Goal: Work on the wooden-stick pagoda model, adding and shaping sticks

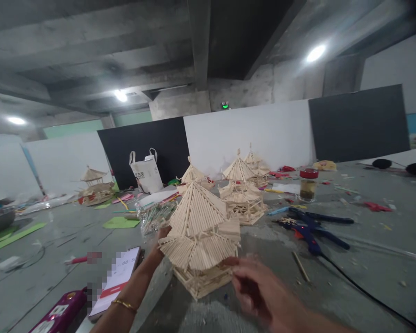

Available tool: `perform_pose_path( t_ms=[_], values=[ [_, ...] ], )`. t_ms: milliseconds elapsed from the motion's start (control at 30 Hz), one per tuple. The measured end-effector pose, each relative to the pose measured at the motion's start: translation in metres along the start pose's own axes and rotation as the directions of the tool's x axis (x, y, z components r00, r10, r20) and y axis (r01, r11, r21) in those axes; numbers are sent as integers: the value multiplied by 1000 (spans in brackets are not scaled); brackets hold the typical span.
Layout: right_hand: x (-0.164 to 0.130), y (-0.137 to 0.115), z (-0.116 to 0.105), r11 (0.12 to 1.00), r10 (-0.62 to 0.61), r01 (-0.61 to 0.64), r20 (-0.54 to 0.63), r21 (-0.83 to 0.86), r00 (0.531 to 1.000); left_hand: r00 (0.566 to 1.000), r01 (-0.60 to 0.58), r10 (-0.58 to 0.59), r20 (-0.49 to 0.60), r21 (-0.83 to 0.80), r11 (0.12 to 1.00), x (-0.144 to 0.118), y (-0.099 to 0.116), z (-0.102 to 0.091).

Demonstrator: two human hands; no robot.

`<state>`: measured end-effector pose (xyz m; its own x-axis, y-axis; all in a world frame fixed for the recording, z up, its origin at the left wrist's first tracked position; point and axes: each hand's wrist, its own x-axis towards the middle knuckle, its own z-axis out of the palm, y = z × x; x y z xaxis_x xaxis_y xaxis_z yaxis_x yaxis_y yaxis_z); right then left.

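1. A stick-built pagoda model [199, 236] stands upright on the grey concrete floor [367, 249], just in front of the person, its layered roof intact and its square base resting flat.
2. The floor is littered with paper scraps, sticks and tools; white and black wall panels [249, 132] close off the back, under a bare concrete ceiling with round lights.
3. The left hand [161, 243] reaches from the left and grips the model's lower roof edge, fingers partly hidden behind it.
4. The right hand [254, 284] is blurred, fingers loosely spread, its fingertips at the model's right base edge; whether they touch it I cannot tell.
5. Five pagoda models show in all: the near one, three clustered behind it [241, 192], and one far left [95, 185].
6. One phone [116, 280] lies by the left forearm, one red-lidded jar [308, 184] stands to the right, and one blue glue gun [310, 233] lies beyond the right hand.
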<state>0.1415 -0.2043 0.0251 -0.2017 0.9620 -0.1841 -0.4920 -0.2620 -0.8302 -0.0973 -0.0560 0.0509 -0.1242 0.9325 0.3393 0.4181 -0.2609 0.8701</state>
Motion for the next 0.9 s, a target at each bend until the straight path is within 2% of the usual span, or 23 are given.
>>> perform_pose_path(
  t_ms=[67,100,200,267,333,400,467,633,767,900],
  values=[
    [-8,4,-2,995,37,-35,20,-94,999,999,36,-35,36,-19,999,-5,-1,-8],
    [-10,4,-7,984,18,-17,1,-175,1000,997,55,-53,49,-27,998,-10,-2,-13],
    [0,-11,-29,920,-170,110,-133,-375,976,992,117,-115,55,-47,992,-40,-5,-29],
    [17,-27,-45,894,-297,201,-193,-401,935,987,156,-153,53,-40,987,-67,-5,-34],
    [41,-45,-56,876,-368,267,-199,-402,908,984,162,-162,70,-2,987,-92,-4,-33],
    [65,-58,-62,867,-394,306,-167,-393,904,993,79,-88,73,116,990,-112,-2,-26],
    [85,-66,-64,878,-373,307,-123,-367,920,998,-52,37,59,271,961,-124,-1,-15],
    [106,-67,-62,934,-247,221,-57,-281,967,958,-280,266,107,540,794,-129,-2,6],
    [103,-64,-60,961,-200,187,-41,-206,979,926,-372,317,204,632,680,-128,4,13],
    [88,-62,-59,972,-194,187,-37,-143,980,928,-373,297,226,595,712,-127,11,15]
  ],
)
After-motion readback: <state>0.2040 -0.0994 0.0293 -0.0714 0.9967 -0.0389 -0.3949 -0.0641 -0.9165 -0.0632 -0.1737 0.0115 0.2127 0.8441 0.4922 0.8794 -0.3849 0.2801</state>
